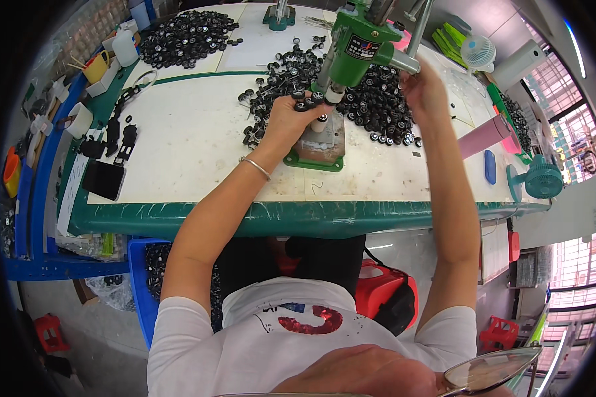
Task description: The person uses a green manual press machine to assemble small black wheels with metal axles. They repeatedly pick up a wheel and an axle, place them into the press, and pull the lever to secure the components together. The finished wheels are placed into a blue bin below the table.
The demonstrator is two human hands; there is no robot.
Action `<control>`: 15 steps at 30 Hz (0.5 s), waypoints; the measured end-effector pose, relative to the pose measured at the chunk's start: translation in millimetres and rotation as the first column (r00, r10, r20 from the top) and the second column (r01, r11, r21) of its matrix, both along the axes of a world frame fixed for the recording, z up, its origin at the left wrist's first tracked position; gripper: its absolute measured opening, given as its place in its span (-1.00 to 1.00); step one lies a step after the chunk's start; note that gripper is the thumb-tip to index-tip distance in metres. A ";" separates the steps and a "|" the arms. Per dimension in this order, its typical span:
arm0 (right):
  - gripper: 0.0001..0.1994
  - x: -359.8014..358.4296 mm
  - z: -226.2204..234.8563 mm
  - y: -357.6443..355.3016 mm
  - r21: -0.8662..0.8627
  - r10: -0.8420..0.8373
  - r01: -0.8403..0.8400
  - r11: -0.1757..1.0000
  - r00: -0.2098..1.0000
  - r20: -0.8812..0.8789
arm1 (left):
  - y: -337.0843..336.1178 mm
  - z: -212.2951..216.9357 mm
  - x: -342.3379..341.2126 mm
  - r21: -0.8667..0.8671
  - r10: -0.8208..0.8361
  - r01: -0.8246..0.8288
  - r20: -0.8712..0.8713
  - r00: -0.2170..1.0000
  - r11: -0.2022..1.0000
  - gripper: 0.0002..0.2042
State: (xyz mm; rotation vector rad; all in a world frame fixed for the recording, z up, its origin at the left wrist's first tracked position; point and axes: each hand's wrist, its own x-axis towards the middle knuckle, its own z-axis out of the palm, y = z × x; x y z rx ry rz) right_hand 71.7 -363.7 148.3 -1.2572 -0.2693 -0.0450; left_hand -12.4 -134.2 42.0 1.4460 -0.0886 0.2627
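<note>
left hand (290,118) pinching small black wheels (302,100) at green press (351,49) base | right hand (422,89) gripping press lever (396,61) | desk (192,142) lying open toward near green edge

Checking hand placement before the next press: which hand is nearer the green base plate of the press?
Left. The left hand sits just above the green base plate, holding small black wheels; the right hand grips the press lever higher up.
</note>
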 end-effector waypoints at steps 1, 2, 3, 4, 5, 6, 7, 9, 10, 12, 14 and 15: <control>-0.72 14.9 13.2 -2.5 -0.037 -0.016 0.020 0.999 0.995 0.094 | -2.6 -0.5 1.3 -0.052 -0.002 0.003 0.014 1.000 0.999 -0.79; -0.67 10.0 34.4 10.3 0.003 0.038 -0.038 0.999 0.992 0.121 | -1.0 -3.4 1.6 -0.100 0.008 -0.006 0.022 1.000 0.995 -0.79; -0.67 12.1 52.3 16.6 -0.056 0.038 -0.027 0.998 0.977 0.211 | 1.0 -5.1 1.5 -0.086 0.014 -0.013 0.011 1.000 0.996 -0.79; -0.73 23.5 68.4 19.6 -0.045 0.031 -0.022 0.999 0.976 0.216 | 1.6 -5.1 1.9 -0.071 0.011 -0.011 0.000 1.000 0.997 -0.79; -0.76 32.1 84.7 24.4 -0.031 0.028 -0.022 0.999 0.975 0.219 | 3.8 -5.1 1.3 -0.054 0.013 -0.013 -0.013 1.000 0.998 -0.80; -0.77 21.2 106.2 45.4 0.083 -0.023 0.011 0.996 0.989 0.145 | 7.7 -5.1 -0.1 -0.034 0.020 -0.020 -0.022 1.000 0.999 -0.79; -0.75 20.2 124.1 41.7 0.061 -0.041 0.030 0.998 0.981 0.191 | -0.1 -0.2 2.4 -0.029 -0.018 0.018 -0.015 1.000 0.999 -0.79; -0.76 93.2 140.8 -4.5 -0.031 0.084 -0.081 0.996 0.991 0.107 | -3.0 3.8 5.0 -0.001 -0.040 0.040 -0.021 0.999 0.999 -0.79; -0.76 97.7 142.5 5.9 -0.026 0.109 -0.107 0.994 0.990 0.094 | 0.6 2.4 5.3 0.013 -0.031 0.031 -0.035 0.999 0.999 -0.79; -0.76 101.8 130.4 51.2 0.158 -0.074 0.041 0.987 0.975 0.208 | 4.5 4.3 1.9 0.011 -0.023 0.023 -0.048 0.999 1.000 -0.79; -0.77 86.1 123.1 50.5 0.094 -0.061 0.040 0.995 0.970 0.234 | 4.8 10.5 -3.9 -0.020 -0.024 0.023 -0.042 0.999 1.000 -0.78; -0.76 76.0 121.8 49.3 0.062 -0.055 0.040 0.997 0.967 0.250 | 6.2 8.2 -3.8 -0.016 -0.036 0.035 -0.061 0.997 0.999 -0.76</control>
